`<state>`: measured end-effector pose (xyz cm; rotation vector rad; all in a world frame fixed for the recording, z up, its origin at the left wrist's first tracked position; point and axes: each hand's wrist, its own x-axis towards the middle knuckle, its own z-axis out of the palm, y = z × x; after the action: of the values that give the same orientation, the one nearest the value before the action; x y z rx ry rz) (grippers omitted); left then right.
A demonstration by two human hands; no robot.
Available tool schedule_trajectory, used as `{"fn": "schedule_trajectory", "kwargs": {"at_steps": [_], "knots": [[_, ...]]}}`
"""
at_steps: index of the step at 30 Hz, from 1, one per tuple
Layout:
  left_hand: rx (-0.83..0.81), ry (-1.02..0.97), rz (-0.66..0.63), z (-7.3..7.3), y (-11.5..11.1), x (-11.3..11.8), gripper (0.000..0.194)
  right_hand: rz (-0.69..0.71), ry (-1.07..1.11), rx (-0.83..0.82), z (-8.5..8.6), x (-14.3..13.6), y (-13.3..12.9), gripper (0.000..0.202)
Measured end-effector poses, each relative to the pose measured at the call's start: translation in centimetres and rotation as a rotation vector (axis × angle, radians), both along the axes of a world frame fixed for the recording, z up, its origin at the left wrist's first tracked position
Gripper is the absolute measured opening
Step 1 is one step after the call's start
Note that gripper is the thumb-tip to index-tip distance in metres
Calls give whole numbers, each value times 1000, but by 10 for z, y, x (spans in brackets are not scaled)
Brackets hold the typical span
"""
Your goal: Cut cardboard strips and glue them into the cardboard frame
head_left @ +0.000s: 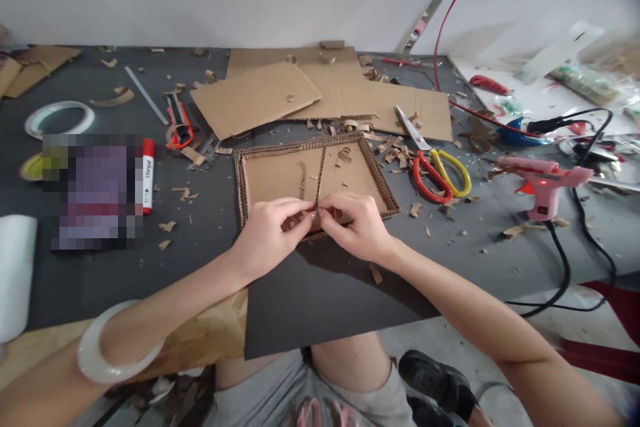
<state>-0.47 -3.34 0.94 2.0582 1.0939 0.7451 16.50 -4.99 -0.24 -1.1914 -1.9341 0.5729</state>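
A shallow cardboard tray with corrugated walls lies on the dark grey table. A thin cardboard strip stands on edge across its inside, running from the far wall toward the near wall. At the strip's near end, my left hand pinches it from the left, thumb and fingers together. My right hand pinches the same end from the right, its fingertips almost touching those of my left hand. The fingers partly hide the near wall. Curled scraps lie inside the tray.
Cardboard sheets lie behind the tray. Scissors and a pink glue gun with a black cord are to the right. A box cutter, red marker, tape roll and white roll are left. Cardboard scraps are scattered about.
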Motion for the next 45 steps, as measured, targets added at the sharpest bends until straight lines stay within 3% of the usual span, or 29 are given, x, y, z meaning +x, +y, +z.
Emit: {"fn": "schedule_trajectory", "kwargs": {"at_steps": [6,17,23,36,45], "knots": [[196,141,-106,3,1,-2,25,27,-64,37,-2,-1,-1,16],[286,397,-102,4,-3,-3,23,65,-121,36,-7,-3,-3,18],[305,380,-104,4,-1,-3,21,66,-126,24,-7,-4,-4,18],[183,231,-69,2,3,-4,19,8,-54,-29,-5,-3,-4,13],[501,369,-142,-4,-3,-5,26,29,-104,-45,-5,-2,-4,17]]}}
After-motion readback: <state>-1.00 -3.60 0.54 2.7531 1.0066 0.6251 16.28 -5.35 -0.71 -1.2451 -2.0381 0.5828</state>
